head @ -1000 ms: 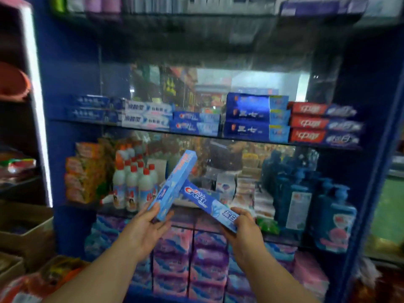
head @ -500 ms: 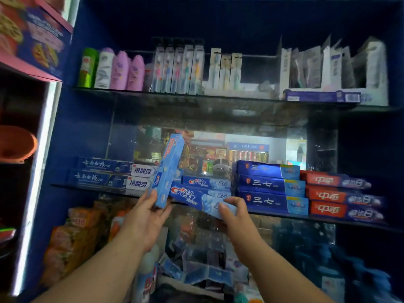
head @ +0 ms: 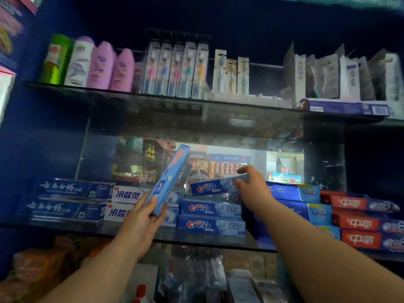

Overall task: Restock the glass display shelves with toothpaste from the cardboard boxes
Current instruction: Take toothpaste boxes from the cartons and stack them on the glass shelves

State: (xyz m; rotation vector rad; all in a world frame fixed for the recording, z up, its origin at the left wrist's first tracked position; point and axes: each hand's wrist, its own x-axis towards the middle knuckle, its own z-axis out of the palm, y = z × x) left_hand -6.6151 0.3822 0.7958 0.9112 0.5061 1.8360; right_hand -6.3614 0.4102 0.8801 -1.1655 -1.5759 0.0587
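Note:
My right hand (head: 253, 189) grips the right end of a blue Crest toothpaste box (head: 213, 187) and holds it level just above a stack of two Crest boxes (head: 211, 217) on the middle glass shelf (head: 131, 231). In my left hand (head: 145, 217) is a second light-blue toothpaste box (head: 169, 178), tilted steeply with its top end leaning right, in front of the shelf. No cardboard box is in view.
On the same shelf lie dark blue toothpaste boxes (head: 65, 200) and white ones (head: 124, 202) at left, blue boxes (head: 301, 204) and red boxes (head: 358, 224) at right. The upper glass shelf (head: 218, 103) carries bottles (head: 87, 64) and toothbrush packs (head: 175, 71).
Both hands rose to the middle shelf as the camera tilted up. My right hand carried its Crest box rightward and onto the top of the Crest stack; the left box stayed tilted.

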